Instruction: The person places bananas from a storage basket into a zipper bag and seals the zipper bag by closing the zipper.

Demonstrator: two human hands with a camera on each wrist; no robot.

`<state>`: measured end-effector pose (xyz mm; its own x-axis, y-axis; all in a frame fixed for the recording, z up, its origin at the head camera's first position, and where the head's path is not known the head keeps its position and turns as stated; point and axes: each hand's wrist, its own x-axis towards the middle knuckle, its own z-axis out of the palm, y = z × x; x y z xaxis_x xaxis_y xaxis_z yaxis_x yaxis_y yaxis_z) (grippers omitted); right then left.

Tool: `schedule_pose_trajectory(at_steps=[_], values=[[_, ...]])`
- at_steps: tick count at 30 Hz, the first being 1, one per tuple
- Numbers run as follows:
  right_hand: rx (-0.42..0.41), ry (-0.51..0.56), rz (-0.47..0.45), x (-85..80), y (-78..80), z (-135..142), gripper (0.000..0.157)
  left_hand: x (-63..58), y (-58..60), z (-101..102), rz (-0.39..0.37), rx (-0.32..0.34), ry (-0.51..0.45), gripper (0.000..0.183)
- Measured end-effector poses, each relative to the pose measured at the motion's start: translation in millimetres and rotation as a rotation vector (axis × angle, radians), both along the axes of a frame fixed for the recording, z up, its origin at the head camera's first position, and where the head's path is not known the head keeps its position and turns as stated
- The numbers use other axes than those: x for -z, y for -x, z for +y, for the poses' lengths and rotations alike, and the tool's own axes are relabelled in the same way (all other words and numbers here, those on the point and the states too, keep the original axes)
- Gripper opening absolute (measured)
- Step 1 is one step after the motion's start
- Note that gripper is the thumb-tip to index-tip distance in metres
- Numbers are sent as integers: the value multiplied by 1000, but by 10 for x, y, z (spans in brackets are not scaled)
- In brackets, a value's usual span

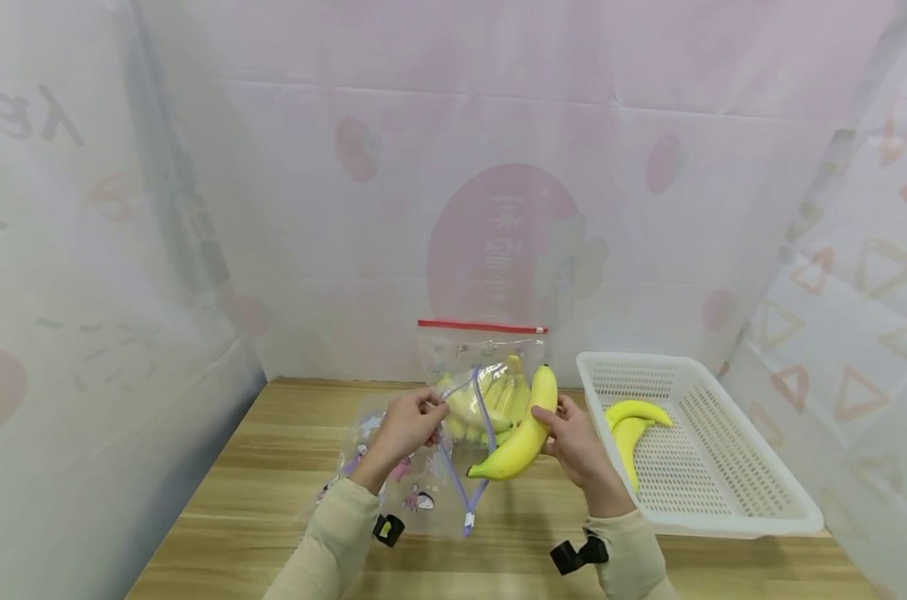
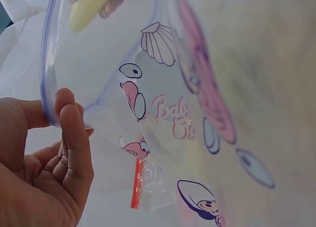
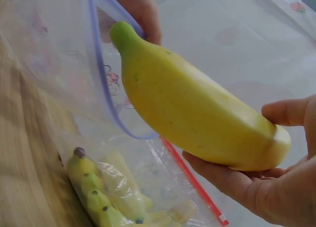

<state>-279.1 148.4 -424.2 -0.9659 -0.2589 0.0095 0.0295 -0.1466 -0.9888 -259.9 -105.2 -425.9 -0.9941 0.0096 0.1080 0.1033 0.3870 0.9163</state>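
Observation:
A clear zip bag (image 1: 416, 492) with a purple zip edge and cartoon prints stands with its mouth spread apart. My left hand (image 1: 414, 423) pinches the bag's rim on the left, thumb against fingers, as the left wrist view (image 2: 54, 153) also shows. In my right hand (image 1: 577, 442) is a single yellow banana (image 1: 524, 437), gripped between thumb and fingers near one end. Its greenish tip (image 3: 127, 37) points at the purple-edged mouth in the right wrist view. Behind lies a second clear bag with a red zip (image 1: 483, 327), holding several bananas (image 3: 98, 192).
To the right stands a white perforated basket (image 1: 731, 433) with two bananas (image 1: 633, 437) at its left side. The wooden table (image 1: 228, 500) runs under everything. Printed pale curtains (image 1: 311, 208) enclose the back and both sides.

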Motion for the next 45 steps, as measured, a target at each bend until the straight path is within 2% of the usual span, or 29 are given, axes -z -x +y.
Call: schedule_pose_trajectory(at_steps=[12, 17, 22, 26, 31, 36, 40, 45], values=[[-19, -76, 45, 63, -21, -154, 44, -9, 5, 2, 14, -14, 2, 15], [-44, -145, 111, 87, -45, -202, 45, -15, 9, -3, 27, -23, 25, 15], [-49, -223, 174, 93, -78, -243, 44, -26, 9, -1, 6, -42, 27, 16], [-50, -307, 191, 113, -81, -291, 45, -38, 16, 3, -13, -64, 5, 16], [-101, -389, 226, 137, -92, -358, 47, -47, 32, 11, -31, -75, -5, 19], [-190, -438, 294, 148, -107, -418, 43, -72, 28, 16, -34, -69, -14, 19], [-271, -485, 322, 170, -98, -469, 37, -85, 21, 18, -29, -63, -24, 19], [-331, -583, 368, 215, -58, -537, 29, -98, 21, 18, -25, -52, -48, 19]])
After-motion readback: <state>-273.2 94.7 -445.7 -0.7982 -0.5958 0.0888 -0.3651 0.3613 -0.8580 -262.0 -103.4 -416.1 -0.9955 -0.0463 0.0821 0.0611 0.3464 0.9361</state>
